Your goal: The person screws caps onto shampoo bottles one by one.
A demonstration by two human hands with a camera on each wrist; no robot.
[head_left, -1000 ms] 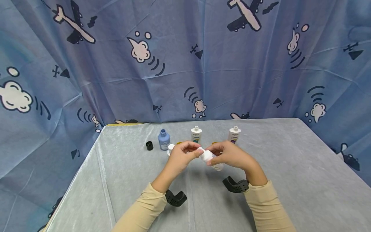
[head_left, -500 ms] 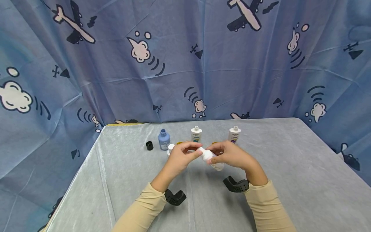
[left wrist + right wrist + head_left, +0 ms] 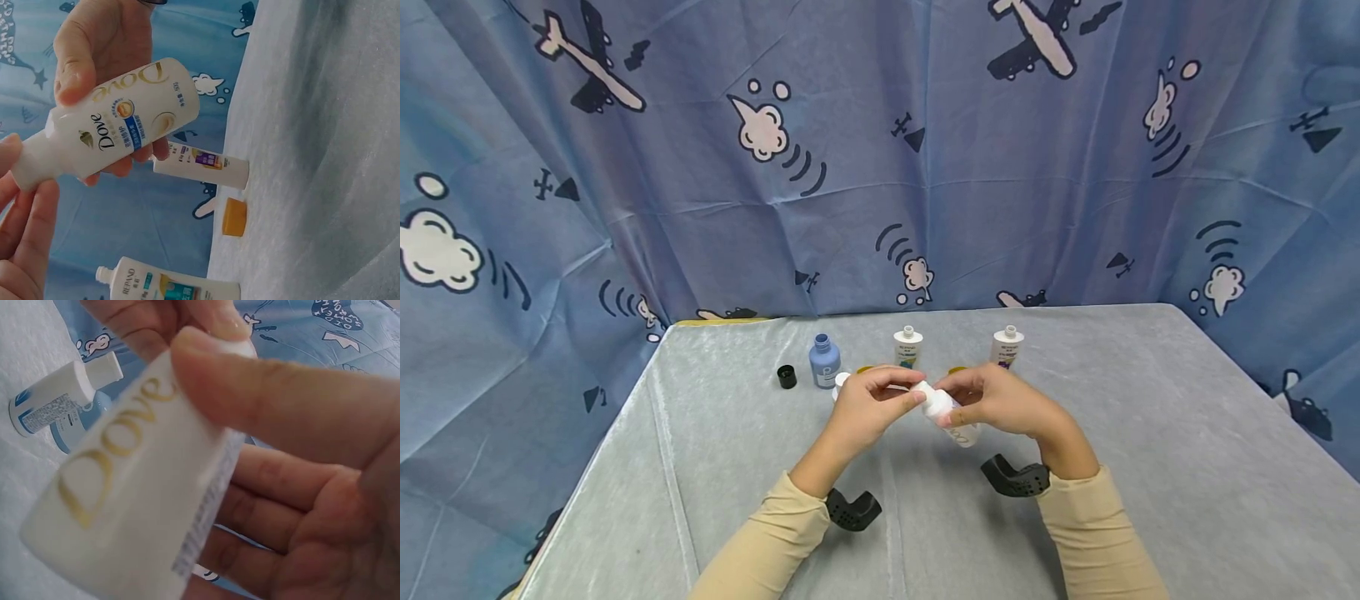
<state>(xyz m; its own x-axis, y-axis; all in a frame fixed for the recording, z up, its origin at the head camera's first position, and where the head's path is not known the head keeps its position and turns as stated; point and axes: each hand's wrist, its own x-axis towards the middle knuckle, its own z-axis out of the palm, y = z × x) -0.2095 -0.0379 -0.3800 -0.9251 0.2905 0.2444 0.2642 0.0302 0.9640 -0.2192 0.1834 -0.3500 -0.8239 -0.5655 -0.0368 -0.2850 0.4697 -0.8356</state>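
Observation:
A white Dove bottle (image 3: 134,119) is held tilted above the table, its cap end toward my left hand. My right hand (image 3: 1003,402) grips the bottle's body, thumb across the front near the shoulder. With thumb and fingers, my left hand (image 3: 867,408) pinches the white cap (image 3: 39,161), which sits at the bottle's neck. In the right wrist view the gold lettering faces the camera, and the cap is mostly hidden behind the right thumb.
Behind the hands stand two uncapped white bottles (image 3: 908,348) and an uncapped blue bottle (image 3: 825,365). A black cap (image 3: 786,377) lies left of the blue one. Another white capped bottle (image 3: 53,397) is partly hidden by the left hand. Yellow caps (image 3: 234,217) lie near the white bottles.
The right hand has shifted very slightly right, and the bottle's base has dipped a little. The left hand keeps its pinch on the cap, nearly still.

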